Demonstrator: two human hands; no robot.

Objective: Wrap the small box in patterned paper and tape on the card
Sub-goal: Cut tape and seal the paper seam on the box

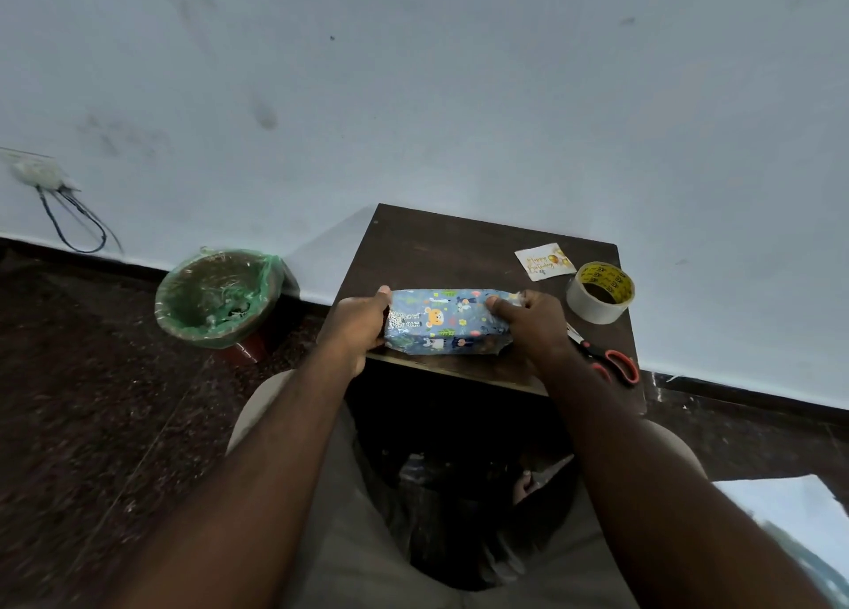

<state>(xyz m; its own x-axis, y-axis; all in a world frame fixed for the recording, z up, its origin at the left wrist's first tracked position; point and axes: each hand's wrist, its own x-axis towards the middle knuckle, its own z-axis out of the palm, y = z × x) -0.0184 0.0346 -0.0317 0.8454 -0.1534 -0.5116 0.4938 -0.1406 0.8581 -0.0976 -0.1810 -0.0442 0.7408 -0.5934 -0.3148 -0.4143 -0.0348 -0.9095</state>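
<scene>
both hands (363, 328) (533, 328) grip wrapped box (443, 321) at table's (441, 250) near edge.

Near the right edge of my table (436, 250): scissors (606, 361), red handles. Floor to my left, by the wall: one bin (183, 328), green liner. Wall above it: socket (34, 172), cables (73, 227) dangling.

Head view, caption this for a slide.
Left hand and right hand hold the ends of the wrapped box on the table; card, tape and scissors alongside.
</scene>
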